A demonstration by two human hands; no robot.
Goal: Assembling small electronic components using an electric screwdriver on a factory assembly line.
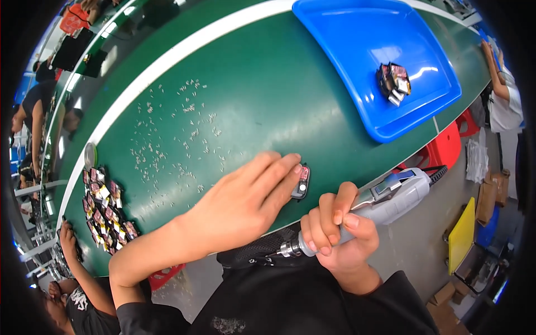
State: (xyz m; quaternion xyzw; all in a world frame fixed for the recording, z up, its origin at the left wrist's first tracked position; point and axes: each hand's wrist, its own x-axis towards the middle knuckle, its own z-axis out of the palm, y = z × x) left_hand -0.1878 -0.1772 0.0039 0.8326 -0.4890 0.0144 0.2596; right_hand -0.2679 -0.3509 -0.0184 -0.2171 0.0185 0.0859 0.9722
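Over at nine o'clock a heap of small parts (106,209) waits on the green surface (251,95). My left hand (245,204) lies flat, fingers spread, pinning one small dark part (301,181) near the front edge so it cannot slide. At four o'clock my right hand (335,231) is fisted around a grey electric screwdriver (379,204), bit pointing left. The blue tray (379,61) at one o'clock holds a few more parts.
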